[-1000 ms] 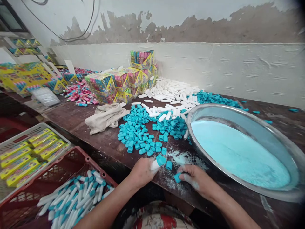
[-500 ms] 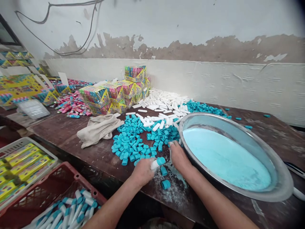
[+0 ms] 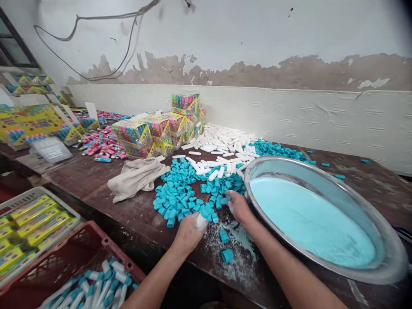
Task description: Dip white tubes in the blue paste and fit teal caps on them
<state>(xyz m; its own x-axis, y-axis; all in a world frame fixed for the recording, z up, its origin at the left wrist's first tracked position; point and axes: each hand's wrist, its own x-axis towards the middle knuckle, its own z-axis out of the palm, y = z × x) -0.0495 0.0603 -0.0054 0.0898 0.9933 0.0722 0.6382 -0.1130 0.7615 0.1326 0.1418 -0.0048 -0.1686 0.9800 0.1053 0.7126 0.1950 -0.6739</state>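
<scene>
L hand (image 3: 189, 235) pinches teal-tipped white tube (image 3: 200, 221) over bench (image 3: 93, 182) edge. R hand (image 3: 238, 207) at teal cap pile (image 3: 229, 184), beside steel basin (image 3: 325, 269); fingertip grip hidden, can't tell. Tube judged light, stiff, poss. slippery; best held mid-barrel.

Left hand (image 3: 189, 234): one white tube (image 3: 201, 221), gripped, blue cap (image 3: 205, 212) at its far end. Right hand (image 3: 237, 207): fingers at the edge of the loose blue caps (image 3: 177, 195); contents hidden. Dark tabletop (image 3: 86, 182): two separate caps (image 3: 227, 256) on pale dust between the forearms; metal basin (image 3: 247, 182), beside the right forearm, containing light-blue powder (image 3: 305, 223); crumpled cloth (image 3: 137, 178), left of the caps; loose white tubes (image 3: 225, 137), behind them; wrapped display boxes (image 3: 157, 128), stacked. Lower left: red crate (image 3: 93, 234), holding blue-and-white tubes (image 3: 99, 285).
</scene>
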